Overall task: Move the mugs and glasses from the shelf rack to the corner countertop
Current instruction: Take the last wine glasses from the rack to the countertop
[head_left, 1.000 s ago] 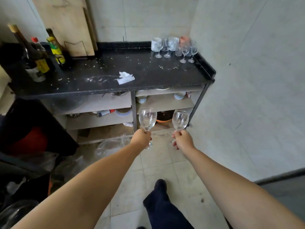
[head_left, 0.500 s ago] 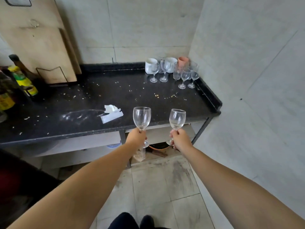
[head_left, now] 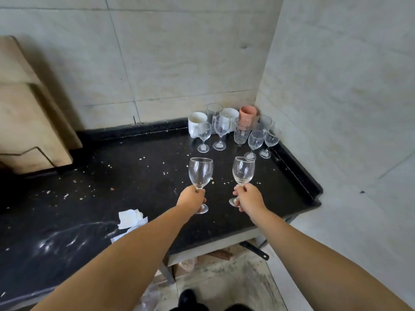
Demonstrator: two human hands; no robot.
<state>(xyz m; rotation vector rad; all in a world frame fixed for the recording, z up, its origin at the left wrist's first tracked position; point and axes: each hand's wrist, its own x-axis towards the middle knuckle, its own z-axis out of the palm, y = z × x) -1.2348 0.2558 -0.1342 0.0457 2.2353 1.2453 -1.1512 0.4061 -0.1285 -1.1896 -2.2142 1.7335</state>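
The left hand (head_left: 192, 198) is curled round the stem of a wine glass (head_left: 200, 173), and the right hand (head_left: 248, 196) grips the stem of a second wine glass (head_left: 243, 170); both glasses stand upright above the black desk (head_left: 139, 182). Each hand covers most of its stem, so only the bowls and part of each foot show. Beyond both hands, in the far corner, stands a cluster of stemmed glasses (head_left: 221, 131), a white mug (head_left: 195, 122), a second white mug partly hidden behind glass, and a pink cup (head_left: 247, 113); how many clear tumblers stand there is hard to tell. Left of the left hand lies crumpled white paper (head_left: 131, 217), partly hidden by the forearm, with crumbs scattered over the desk. A wooden board (head_left: 29, 122), cut off at the frame's edge, leans against the pale tiled wall. Below the arms shows a stained tiled floor.
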